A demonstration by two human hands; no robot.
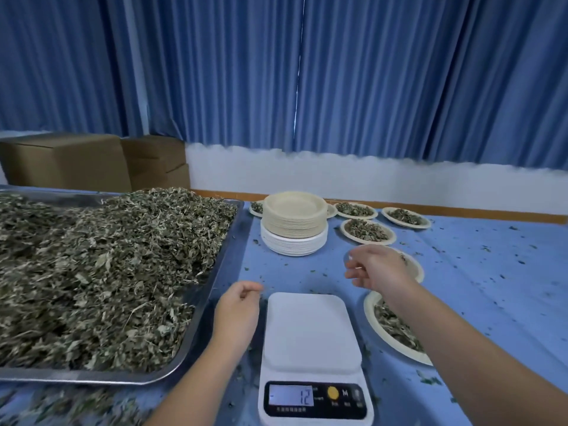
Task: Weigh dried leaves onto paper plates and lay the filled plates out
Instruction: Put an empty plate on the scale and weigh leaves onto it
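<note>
Dried leaves [101,272] lie grey-green, crumpled, heaped on tray [206,302].

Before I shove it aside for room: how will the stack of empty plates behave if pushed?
The plate stack is probably light for its size, being paper, so it should slide easily on the blue cloth. It sits in two batches, beige on white, so a high push may shear the beige part off. Pushed low, nested rims probably hold it together.

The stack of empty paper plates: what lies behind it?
Two plate rims peek out behind the stack: a left plate holding leaves and a right plate. The stack covers most of both; the right plate's contents cannot be seen.
</note>
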